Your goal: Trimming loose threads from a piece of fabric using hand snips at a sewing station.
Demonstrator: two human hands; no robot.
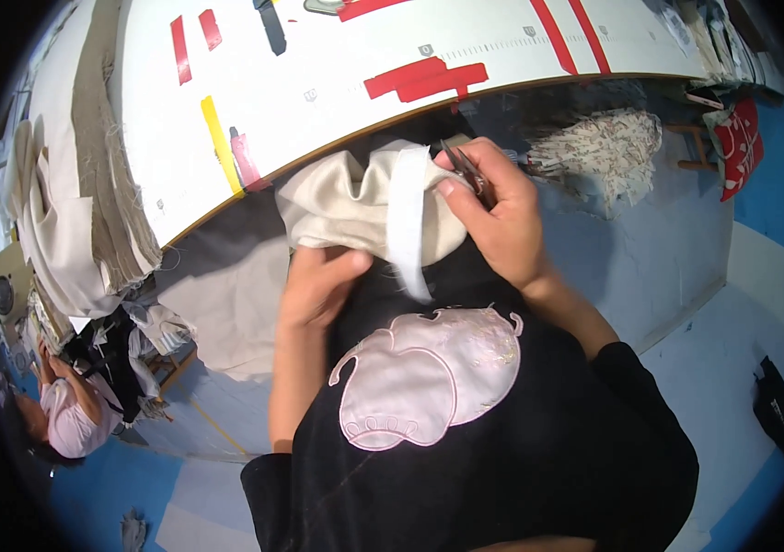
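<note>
My left hand [318,285] grips the lower edge of a bunched cream fabric piece [341,202] that has a white band [408,216] running down it. My right hand [493,212] pinches the fabric's upper right edge and holds small dark scissors [466,166], their tips pointing up and left beside the cloth. Both hands are held in front of my chest, just below the curved edge of a white cutting table [318,74]. My dark top with a pink patch fills the lower view.
The cutting table carries red, yellow and dark tape marks and a stack of beige fabric strips [107,166] at its left. Patterned cloth [608,143] hangs under the table on the right. Another person [65,414] sits at lower left on the blue floor area.
</note>
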